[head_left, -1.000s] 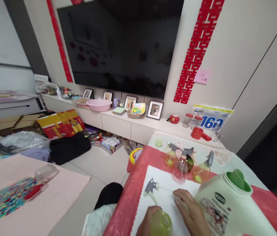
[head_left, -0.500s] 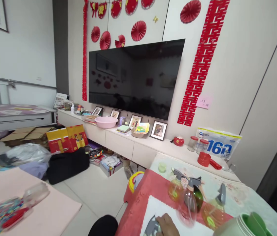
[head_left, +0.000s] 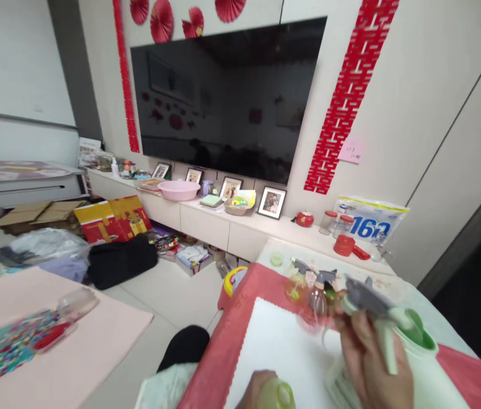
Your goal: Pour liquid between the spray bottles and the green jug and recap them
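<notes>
My left hand [head_left: 255, 390] is wrapped round a yellow-green bottle [head_left: 275, 395] at the bottom edge; the bottle's open neck points up. My right hand [head_left: 372, 355] grips a grey trigger spray head [head_left: 368, 298], blurred by motion, above the right side of the white scalloped mat [head_left: 274, 341]. Just behind it stand spray bottles: an orange-tinted one [head_left: 295, 288] and a pinkish one [head_left: 316, 304], with a dark green one partly hidden. Close to my right hand is a large pale green container [head_left: 432, 380] with a green piece in its mouth.
A red cloth [head_left: 219, 358] lies under the mat. A small pale green cup [head_left: 276, 259] stands farther back. The long white cabinet [head_left: 202, 218] holds photo frames, a pink basin [head_left: 179, 190] and jars. At left, a pink board [head_left: 108, 335] bears colourful small pieces.
The view has tilted down. A hand was on a grey spray head lying on the mat; now my right hand holds one raised at the right, and my left hand holds a yellow-green bottle.
</notes>
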Available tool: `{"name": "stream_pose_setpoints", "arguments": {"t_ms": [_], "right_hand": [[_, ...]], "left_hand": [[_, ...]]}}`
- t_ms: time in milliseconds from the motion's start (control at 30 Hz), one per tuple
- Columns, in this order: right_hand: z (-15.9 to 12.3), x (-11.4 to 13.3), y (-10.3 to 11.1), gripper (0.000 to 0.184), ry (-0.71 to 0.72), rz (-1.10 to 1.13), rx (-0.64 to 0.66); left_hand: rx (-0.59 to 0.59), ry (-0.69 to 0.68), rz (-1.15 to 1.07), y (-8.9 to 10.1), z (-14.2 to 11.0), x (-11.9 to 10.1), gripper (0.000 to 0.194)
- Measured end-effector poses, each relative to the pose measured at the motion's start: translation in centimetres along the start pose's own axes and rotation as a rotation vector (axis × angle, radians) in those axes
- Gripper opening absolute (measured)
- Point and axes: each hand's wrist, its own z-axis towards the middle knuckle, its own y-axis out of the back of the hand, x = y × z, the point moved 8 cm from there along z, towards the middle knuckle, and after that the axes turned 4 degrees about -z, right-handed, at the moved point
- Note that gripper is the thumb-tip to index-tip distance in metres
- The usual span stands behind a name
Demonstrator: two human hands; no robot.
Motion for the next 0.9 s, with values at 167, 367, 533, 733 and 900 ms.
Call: {"name": "stream_pose_setpoints", "arguments": {"t_ms": [167, 367, 533, 733, 900], "right_hand": [[-1.6, 7.1, -2.0, 0.022, 0.143, 0.36, 0.028], [-3.6, 5.6, -4.3, 0.028, -0.057, 0.354, 0.225], [-4.6, 2.9, -4.6, 0.031, -0.12, 0.328, 0.228], [-6.8, -1.3, -4.5, 0.02, -0.147, 0.196, 0.355], [-8.8, -4.3, -2.6, 0.02, -0.125, 0.001, 0.433]], "left_hand": [[0.1, 0.23, -0.051, -3.1, -7.1, 2.5, 0.087], [0.118, 0.299, -0.131, -3.8, -7.8, 2.8, 0.095], [0.117, 0.299, -0.169, -3.8, -7.6, 2.8, 0.096], [0.111, 0.315, -0.185, -3.9, -7.7, 2.8, 0.096], [0.114, 0.339, -0.235, -4.0, -7.7, 3.0, 0.093]]}}
